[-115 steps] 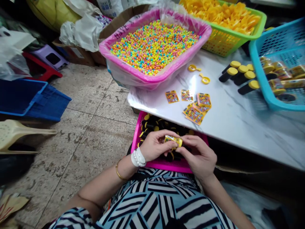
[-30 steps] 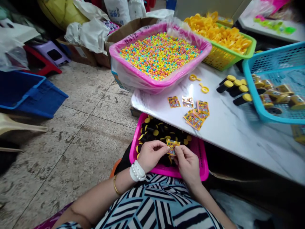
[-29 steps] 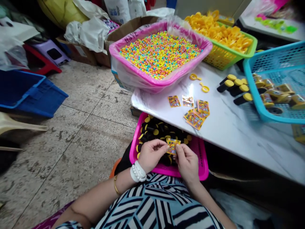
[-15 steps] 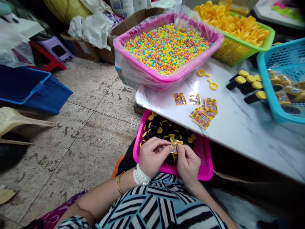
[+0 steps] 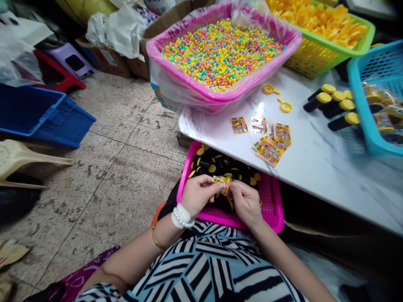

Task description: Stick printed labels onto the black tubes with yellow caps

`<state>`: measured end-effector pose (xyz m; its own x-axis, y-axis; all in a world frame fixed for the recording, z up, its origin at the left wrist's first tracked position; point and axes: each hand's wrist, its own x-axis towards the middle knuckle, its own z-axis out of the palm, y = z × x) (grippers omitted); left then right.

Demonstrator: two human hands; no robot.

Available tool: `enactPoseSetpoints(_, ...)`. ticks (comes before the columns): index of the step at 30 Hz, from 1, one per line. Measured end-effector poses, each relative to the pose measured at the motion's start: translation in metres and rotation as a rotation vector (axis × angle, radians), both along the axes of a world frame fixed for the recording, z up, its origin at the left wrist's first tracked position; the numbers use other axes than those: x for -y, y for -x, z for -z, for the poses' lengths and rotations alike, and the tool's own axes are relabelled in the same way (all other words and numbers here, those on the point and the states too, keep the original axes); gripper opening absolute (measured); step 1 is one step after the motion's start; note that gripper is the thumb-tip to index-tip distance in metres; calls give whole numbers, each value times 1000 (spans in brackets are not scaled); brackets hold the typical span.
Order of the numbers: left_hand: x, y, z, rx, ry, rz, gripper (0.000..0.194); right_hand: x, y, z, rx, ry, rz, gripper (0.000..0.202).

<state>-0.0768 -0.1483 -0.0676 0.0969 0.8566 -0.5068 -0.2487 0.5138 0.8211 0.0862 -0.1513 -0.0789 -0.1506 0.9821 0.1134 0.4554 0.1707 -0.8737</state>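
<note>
Above the pink basket (image 5: pixel 279 214) on my lap, my left hand (image 5: pixel 197 195) pinches a small printed yellow label (image 5: pixel 221 183) between thumb and fingers. My right hand (image 5: pixel 247 202) is closed too, its thumb and fingertips at the label's right edge. Below the hands, the basket holds many black tubes with yellow caps (image 5: pixel 212 168), partly hidden by my fingers. More printed labels (image 5: pixel 267 151) lie in an overlapping pile near the table edge, with two smaller lots (image 5: pixel 239 125) to the left of it.
On the white marbled table (image 5: pixel 310 167) are a plastic-lined pink tub of coloured candy beads (image 5: pixel 220 54), two yellow rings with handles (image 5: pixel 285 105), several standing black tubes (image 5: pixel 343 121), a green basket (image 5: pixel 317 58) and a blue basket (image 5: pixel 362 121). A blue crate (image 5: pixel 63 121) stands left on the floor.
The label has shifted left and now lies flatter, its printed face showing more. Both hands have moved slightly up, the left one a little leftward. The view has tilted slightly.
</note>
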Motion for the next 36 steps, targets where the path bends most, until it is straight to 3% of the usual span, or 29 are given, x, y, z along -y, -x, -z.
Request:
enactPoseSetpoints(2, -4, 7, 4, 35, 44, -53, 30, -15, -2, 0, 81, -55, -11, 32)
enactPoseSetpoints(4, -7, 15, 7, 47, 58, -112, 32, -31, 3, 2, 334, -170, -61, 22)
enactPoseSetpoints(8, -11, 26, 9, 74, 129, -185, 39, -58, 26, 11, 839, -184, -295, 23)
enactPoseSetpoints(12, -13, 29, 5, 180, 218, -207, 40, -63, 33, 18, 873, -130, -322, 18)
enactPoseSetpoints(15, -12, 31, 1, 265, 254, -211, 41, -50, 16, 15, 696, -74, -224, 39)
enactPoseSetpoints(17, -12, 31, 1, 310, 272, -185, 38, -37, 0, 10, 324, 73, -97, 50)
enactPoseSetpoints(20, -12, 28, 3, 367, 302, -144, 33, -16, -14, 7, -284, 347, 53, 40)
enactPoseSetpoints(22, -14, 23, 5, 395, 321, -124, 33, -6, -15, 7, -497, 409, 110, 37)
enactPoseSetpoints(25, -16, 16, 5, 435, 329, -101, 32, -2, -9, 9, -561, 375, 172, 36)
enactPoseSetpoints(36, -23, 5, 14, 462, 286, -144, 35, -4, 2, -2, -376, 263, 255, 24)
